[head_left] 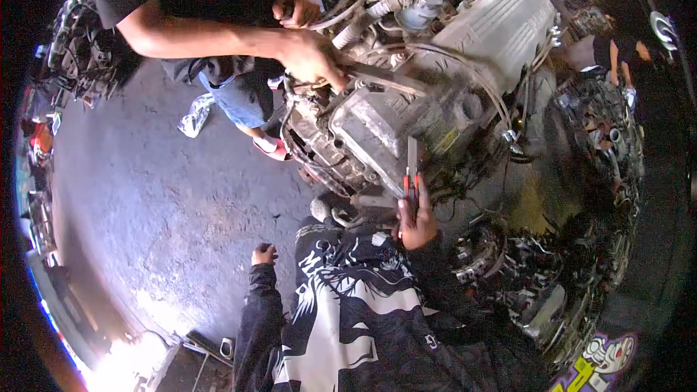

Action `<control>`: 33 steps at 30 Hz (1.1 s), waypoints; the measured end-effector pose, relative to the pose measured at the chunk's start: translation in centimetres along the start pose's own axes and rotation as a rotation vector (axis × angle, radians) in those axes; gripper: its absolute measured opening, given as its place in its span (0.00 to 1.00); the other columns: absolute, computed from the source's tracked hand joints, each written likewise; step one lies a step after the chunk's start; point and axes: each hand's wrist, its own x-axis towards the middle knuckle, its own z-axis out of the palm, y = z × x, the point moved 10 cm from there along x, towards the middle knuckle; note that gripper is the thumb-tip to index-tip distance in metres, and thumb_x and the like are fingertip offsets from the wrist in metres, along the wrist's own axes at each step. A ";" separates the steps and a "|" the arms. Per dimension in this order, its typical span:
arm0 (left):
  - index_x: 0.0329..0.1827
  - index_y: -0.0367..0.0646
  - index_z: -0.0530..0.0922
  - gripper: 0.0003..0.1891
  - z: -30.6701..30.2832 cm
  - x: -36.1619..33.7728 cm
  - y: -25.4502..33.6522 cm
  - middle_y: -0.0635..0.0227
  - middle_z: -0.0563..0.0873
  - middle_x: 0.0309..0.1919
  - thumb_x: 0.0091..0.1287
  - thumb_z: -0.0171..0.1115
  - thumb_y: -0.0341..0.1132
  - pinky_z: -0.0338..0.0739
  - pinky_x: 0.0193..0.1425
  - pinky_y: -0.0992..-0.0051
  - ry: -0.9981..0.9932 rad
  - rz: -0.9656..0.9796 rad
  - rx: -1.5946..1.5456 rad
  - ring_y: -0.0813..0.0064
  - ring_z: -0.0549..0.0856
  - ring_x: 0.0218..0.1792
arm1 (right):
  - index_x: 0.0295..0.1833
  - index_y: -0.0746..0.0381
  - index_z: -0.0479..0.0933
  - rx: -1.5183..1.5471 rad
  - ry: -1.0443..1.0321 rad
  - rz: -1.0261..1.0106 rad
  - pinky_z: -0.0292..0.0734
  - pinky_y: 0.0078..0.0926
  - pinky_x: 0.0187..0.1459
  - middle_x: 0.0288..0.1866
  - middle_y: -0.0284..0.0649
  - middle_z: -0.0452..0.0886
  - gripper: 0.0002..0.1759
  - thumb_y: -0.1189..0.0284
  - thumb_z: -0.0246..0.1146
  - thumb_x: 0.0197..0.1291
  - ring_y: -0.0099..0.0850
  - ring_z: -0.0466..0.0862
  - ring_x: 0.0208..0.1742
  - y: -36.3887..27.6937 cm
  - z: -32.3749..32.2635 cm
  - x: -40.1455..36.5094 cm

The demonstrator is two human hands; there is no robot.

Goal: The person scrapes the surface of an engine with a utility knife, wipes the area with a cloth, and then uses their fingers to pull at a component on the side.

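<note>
My right hand (417, 231) is closed around the red-and-black handle of a utility knife (412, 163), its flat grey blade pointing up and away from me. The blade overlaps the near side of a dirty engine (377, 123) with a grey metal cover. My left hand (264, 253) hangs low at my side over the floor, fingers curled in, with nothing showing in it. Across the engine, a co-worker's hand (312, 58) reaches onto its top beside a flat bar (388, 78). The co-worker's other hand (296, 11) rests near the hoses, fingers bent.
A ribbed engine cover (504, 22) and a corrugated hose (363, 20) lie beyond. Greasy engine parts (523, 268) are piled at my right, with more machinery (80, 51) at far left. Grey concrete floor (167, 196) stretches left, where a plastic bag (196, 115) lies.
</note>
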 end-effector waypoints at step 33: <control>0.35 0.36 0.80 0.11 8.8 -8.6 -11.1 0.64 0.84 0.25 0.58 0.62 0.35 0.77 0.24 0.75 0.217 -0.123 -0.124 0.74 0.84 0.23 | 0.66 0.57 0.65 -0.325 -0.690 -0.349 0.74 0.24 0.51 0.56 0.41 0.78 0.31 0.79 0.59 0.55 0.29 0.81 0.51 -1.3 -9.1 11.5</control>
